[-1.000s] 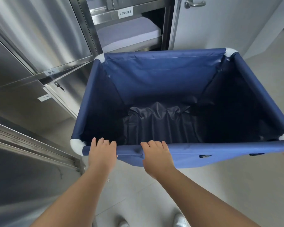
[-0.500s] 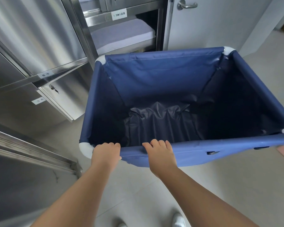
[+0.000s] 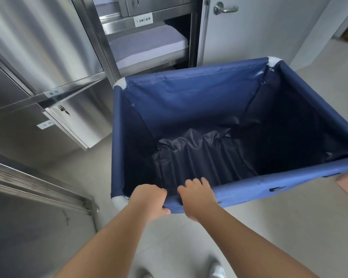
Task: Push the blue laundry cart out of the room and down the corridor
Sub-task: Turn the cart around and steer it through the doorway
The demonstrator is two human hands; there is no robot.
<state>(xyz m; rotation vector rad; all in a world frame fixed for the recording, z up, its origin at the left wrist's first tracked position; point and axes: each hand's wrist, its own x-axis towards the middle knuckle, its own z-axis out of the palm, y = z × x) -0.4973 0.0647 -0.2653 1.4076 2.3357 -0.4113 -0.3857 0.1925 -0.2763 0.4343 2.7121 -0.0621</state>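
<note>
The blue laundry cart (image 3: 189,93) fills the middle and right of the head view, a fabric bin on a frame with white corner joints. Only crumpled dark lining lies at its bottom. My left hand (image 3: 149,199) grips the near rim close to the near-left corner, fingers curled over the edge. My right hand (image 3: 199,195) holds the same rim just to the right, fingers hooked inside. The cart sits turned, its far end angled toward the right. Its wheels are hidden.
Stainless steel cabinets (image 3: 38,47) line the left, with one lower door (image 3: 76,117) ajar near the cart's left side. A shelf of folded white linen (image 3: 147,45) is beyond. A grey door with a lever handle (image 3: 225,9) stands behind the cart. Bare floor (image 3: 319,57) extends to the right.
The cart has swung away from the cabinets, its far end turning rightward. Both hands slid closer together toward the near-left corner and tightened on the rim.
</note>
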